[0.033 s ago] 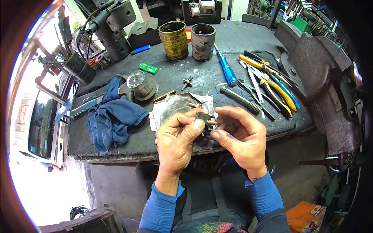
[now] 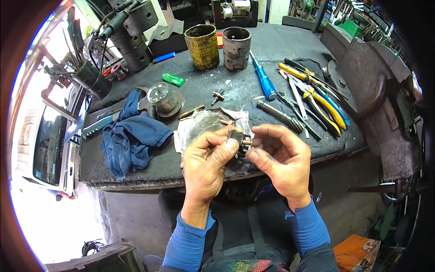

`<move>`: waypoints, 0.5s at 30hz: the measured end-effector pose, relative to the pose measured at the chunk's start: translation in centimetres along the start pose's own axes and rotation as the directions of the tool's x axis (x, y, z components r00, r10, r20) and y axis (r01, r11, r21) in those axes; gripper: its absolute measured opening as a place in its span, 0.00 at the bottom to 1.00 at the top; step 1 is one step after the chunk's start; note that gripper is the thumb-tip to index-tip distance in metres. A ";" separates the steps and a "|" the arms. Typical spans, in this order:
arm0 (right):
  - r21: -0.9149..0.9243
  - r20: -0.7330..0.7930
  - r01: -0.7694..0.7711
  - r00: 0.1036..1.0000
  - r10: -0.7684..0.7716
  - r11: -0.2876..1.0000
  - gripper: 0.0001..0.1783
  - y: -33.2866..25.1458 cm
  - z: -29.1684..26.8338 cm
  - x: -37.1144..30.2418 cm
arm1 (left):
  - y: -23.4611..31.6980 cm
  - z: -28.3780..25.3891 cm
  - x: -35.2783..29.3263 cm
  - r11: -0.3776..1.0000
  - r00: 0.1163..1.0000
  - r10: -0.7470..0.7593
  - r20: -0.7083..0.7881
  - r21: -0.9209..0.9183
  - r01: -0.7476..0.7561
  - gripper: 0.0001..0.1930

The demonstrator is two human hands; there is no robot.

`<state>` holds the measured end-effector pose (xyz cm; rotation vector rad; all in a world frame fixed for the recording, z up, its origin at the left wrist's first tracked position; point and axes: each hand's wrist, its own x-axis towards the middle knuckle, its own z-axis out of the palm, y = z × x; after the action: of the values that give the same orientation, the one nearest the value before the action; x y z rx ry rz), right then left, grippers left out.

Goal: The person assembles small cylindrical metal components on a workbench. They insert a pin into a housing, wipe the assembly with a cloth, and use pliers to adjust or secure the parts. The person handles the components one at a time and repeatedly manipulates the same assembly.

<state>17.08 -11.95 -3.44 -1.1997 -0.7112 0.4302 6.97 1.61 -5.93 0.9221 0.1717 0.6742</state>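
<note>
In my left hand (image 2: 206, 158) is a small black part (image 2: 235, 137) with a short copper-coloured stud (image 2: 247, 142) on its right side. Thumb and fingers close on its body, hiding much of it. My right hand (image 2: 285, 161) is curled at the stud end, thumb and index finger apart; whether a fingertip touches the metal cannot be made out. Below and behind the part, a stained white cloth (image 2: 198, 123) lies on the bench. A thin copper rod end (image 2: 225, 122) shows just above my left fingers.
On the dark bench (image 2: 136, 177) lie a blue cloth (image 2: 131, 140), an angle grinder (image 2: 165, 103), a green lighter (image 2: 173, 80) and a small threaded fitting (image 2: 219, 96). Two tins, one yellow (image 2: 202, 50), stand behind. A blue screwdriver (image 2: 264, 81) and several pliers (image 2: 324, 104) are right, near a vise (image 2: 376, 86).
</note>
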 end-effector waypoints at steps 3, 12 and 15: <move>0.006 -0.033 -0.021 0.999 0.021 1.000 0.15 0.1 0.4 -0.1 | 0.2 -0.2 0.1 1.000 1.000 0.016 0.010 0.005 -0.016 0.03; -0.027 0.011 0.047 0.999 -0.047 0.999 0.17 0.4 -0.2 0.3 | 0.0 -0.1 0.4 1.000 0.999 0.019 0.028 0.010 -0.019 0.04; -0.065 0.031 0.074 0.997 -0.072 0.995 0.17 0.4 -0.4 0.4 | 0.1 -0.1 0.4 0.999 0.999 0.019 0.031 0.032 -0.020 0.04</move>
<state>17.68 -11.82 -3.75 -1.2276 -0.7973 0.3659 7.19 1.97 -5.82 0.9660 0.1466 0.6766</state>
